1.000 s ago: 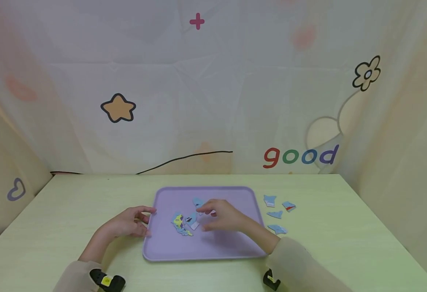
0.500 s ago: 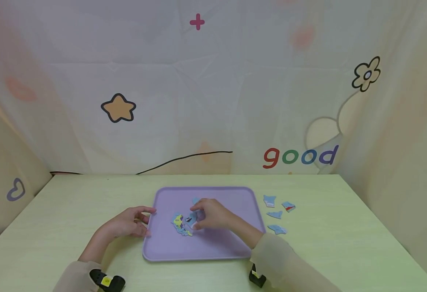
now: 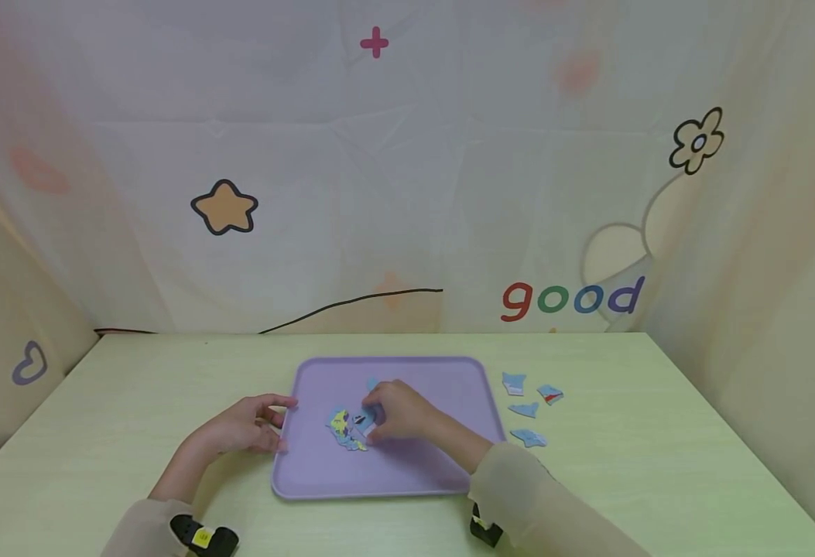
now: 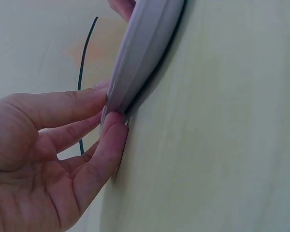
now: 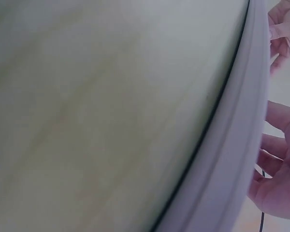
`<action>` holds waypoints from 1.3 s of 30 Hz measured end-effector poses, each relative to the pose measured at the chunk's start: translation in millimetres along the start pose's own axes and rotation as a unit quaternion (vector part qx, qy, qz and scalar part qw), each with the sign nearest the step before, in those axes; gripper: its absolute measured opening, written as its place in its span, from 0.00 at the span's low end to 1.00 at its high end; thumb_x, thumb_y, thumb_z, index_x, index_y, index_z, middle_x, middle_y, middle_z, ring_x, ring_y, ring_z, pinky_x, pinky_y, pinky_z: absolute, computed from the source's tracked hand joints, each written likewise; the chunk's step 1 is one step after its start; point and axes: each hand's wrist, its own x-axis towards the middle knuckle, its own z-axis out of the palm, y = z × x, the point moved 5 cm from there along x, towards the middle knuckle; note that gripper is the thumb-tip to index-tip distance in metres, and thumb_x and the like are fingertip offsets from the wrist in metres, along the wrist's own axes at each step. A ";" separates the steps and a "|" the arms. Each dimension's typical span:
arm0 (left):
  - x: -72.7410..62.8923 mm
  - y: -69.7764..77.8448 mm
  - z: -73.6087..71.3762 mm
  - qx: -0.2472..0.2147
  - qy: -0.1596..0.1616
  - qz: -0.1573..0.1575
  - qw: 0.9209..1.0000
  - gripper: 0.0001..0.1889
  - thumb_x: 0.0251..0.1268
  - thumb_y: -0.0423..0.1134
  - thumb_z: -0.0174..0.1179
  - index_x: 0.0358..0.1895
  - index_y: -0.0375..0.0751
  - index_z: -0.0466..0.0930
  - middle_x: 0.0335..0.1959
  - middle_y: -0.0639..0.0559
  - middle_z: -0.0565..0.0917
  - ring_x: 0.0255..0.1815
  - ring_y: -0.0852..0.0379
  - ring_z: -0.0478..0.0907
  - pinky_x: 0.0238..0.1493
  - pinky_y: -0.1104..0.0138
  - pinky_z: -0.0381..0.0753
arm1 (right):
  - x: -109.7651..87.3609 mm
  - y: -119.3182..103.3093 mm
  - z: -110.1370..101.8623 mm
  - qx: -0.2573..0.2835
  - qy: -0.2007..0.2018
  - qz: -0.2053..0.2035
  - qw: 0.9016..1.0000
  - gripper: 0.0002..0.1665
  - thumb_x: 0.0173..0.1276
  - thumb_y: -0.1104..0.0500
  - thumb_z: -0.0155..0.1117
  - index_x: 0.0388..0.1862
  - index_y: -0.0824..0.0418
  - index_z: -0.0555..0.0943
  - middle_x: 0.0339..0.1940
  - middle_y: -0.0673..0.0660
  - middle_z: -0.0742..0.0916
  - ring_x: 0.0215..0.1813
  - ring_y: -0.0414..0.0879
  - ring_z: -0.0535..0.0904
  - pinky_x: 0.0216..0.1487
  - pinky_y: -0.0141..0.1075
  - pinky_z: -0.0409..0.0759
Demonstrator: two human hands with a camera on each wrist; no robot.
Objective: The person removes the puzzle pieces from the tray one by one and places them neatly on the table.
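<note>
On the purple tray (image 3: 442,464) lies a joined cluster of blue and yellow puzzle pieces (image 3: 340,428). Against its right side is a blue puzzle piece (image 3: 362,422) with a dark mark. My right hand (image 3: 405,412) bends over that piece, index finger at its far edge and thumb at its near edge, pinching it low over the tray. Part of the piece is hidden under the fingers. Behind the fingertips peeks another blue piece (image 3: 372,383). My left hand (image 4: 58,150) grips the tray's left rim between thumb and fingers, as the left wrist view shows.
Right of the tray, several loose puzzle pieces lie on the pale wooden table (image 3: 623,464), among them a blue piece with red (image 3: 549,394) and a blue one (image 3: 529,438) nearest the front. A printed curtain (image 3: 407,193) hangs behind the table.
My right hand has moved left and its fingertips have come down around the dark-marked piece beside the cluster. The left hand has kept its hold on the tray rim.
</note>
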 end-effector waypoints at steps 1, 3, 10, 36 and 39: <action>-0.5 0.2 0.2 0.000 0.000 0.000 1.000 0.33 0.47 0.25 0.65 0.61 0.29 0.63 0.39 0.41 0.69 0.30 0.54 0.72 0.30 0.66 0.74 | 0.1 -0.4 0.4 -0.005 -0.001 0.001 1.000 0.28 0.42 0.57 0.75 0.44 0.69 0.81 0.42 0.59 0.84 0.47 0.51 0.78 0.54 0.38 0.69; -1.0 0.3 0.5 0.000 -0.001 0.001 1.000 0.33 0.47 0.25 0.64 0.61 0.29 0.63 0.39 0.41 0.69 0.30 0.54 0.72 0.29 0.66 0.74 | 0.0 -0.6 1.0 -0.010 0.000 0.004 1.000 0.28 0.42 0.57 0.75 0.43 0.69 0.81 0.42 0.59 0.84 0.47 0.50 0.78 0.54 0.38 0.69; -0.3 -1.7 0.1 0.003 -0.003 0.009 1.000 0.34 0.47 0.25 0.65 0.61 0.28 0.63 0.39 0.41 0.69 0.30 0.54 0.72 0.28 0.66 0.74 | -0.8 -1.6 0.9 -0.018 0.002 0.014 1.000 0.26 0.43 0.56 0.75 0.42 0.68 0.82 0.41 0.58 0.85 0.46 0.49 0.77 0.53 0.37 0.69; -0.1 -2.6 -0.8 -0.005 -0.004 0.005 1.000 0.34 0.46 0.26 0.65 0.60 0.29 0.63 0.38 0.42 0.69 0.30 0.55 0.73 0.28 0.67 0.74 | -16.9 -5.4 -18.3 0.088 0.035 0.021 0.995 0.29 0.40 0.62 0.76 0.43 0.72 0.81 0.36 0.59 0.84 0.36 0.47 0.78 0.35 0.28 0.72; -0.4 -2.0 -0.8 -0.008 -0.002 0.004 1.000 0.34 0.46 0.25 0.65 0.60 0.29 0.63 0.39 0.42 0.69 0.30 0.55 0.73 0.28 0.67 0.73 | -21.4 -3.2 -23.3 0.106 0.039 0.030 0.993 0.29 0.40 0.61 0.76 0.44 0.72 0.80 0.38 0.59 0.85 0.38 0.48 0.79 0.39 0.30 0.74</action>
